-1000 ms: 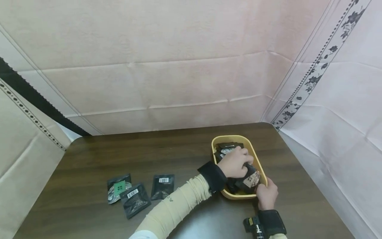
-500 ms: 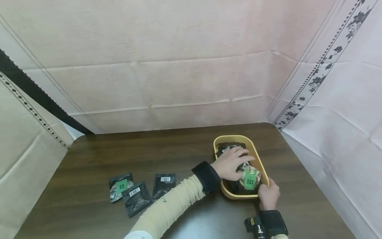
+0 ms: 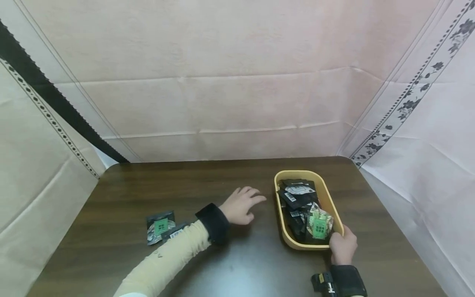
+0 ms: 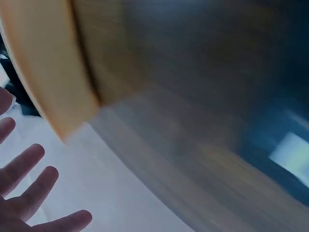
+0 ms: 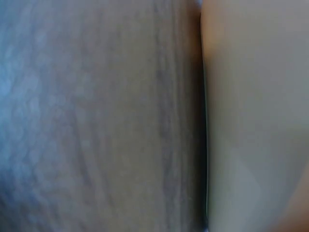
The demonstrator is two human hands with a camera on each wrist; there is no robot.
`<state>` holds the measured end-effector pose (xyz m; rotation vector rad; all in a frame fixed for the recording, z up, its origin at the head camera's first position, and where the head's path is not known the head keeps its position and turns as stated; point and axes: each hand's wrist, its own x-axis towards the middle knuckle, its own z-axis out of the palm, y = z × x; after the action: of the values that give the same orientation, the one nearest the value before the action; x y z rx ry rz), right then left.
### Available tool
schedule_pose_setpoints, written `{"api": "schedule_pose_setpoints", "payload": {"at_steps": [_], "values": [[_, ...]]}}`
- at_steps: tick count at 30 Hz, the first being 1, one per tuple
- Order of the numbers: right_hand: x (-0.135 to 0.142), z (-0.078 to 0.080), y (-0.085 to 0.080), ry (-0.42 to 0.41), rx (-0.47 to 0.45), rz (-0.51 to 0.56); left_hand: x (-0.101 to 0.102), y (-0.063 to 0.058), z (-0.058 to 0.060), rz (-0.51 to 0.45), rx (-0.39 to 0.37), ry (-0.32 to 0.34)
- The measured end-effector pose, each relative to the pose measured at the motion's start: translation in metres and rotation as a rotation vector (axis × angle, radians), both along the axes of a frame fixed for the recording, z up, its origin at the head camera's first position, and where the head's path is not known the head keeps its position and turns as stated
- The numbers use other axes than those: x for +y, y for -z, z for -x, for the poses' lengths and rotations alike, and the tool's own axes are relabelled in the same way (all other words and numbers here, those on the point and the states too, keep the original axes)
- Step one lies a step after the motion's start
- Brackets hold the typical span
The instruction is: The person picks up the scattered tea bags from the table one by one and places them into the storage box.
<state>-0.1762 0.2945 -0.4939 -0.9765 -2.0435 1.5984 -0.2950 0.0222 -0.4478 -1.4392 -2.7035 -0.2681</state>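
My left hand is over the table left of the yellow basket, fingers spread and holding nothing. In the left wrist view its fingers reach out below the basket's wall. My right hand grips the basket's near right corner. Inside lie several black packets, and on top at the near end is a packet with a green label. Left of my forearm, another green-labelled packet lies beside a black packet, which the sleeve partly covers.
The brown wooden table ends at a far edge close behind the basket. Pale cloth hangs behind it and on both sides. A black device sits at my right wrist.
My left hand, holding a packet in the basket a second ago, has let go and moved left out of it. A green label now shows there. My right hand keeps its grip.
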Motion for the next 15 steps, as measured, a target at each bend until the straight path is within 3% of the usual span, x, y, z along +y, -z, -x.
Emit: {"api": "schedule_pose_setpoints", "payload": {"at_steps": [6, 11, 15], "values": [[0.004, 0.001, -0.002, -0.004, -0.008, -0.047, -0.046, 0.012, 0.0, 0.071, -0.074, -0.078], [0.003, 0.001, -0.002, 0.005, -0.01, -0.03, -0.073, 0.022, -0.012, 0.213, -0.18, -0.131], [0.0, -0.001, -0.002, -0.003, -0.012, -0.028, -0.084, 0.03, -0.023, 0.314, -0.228, -0.159]]}}
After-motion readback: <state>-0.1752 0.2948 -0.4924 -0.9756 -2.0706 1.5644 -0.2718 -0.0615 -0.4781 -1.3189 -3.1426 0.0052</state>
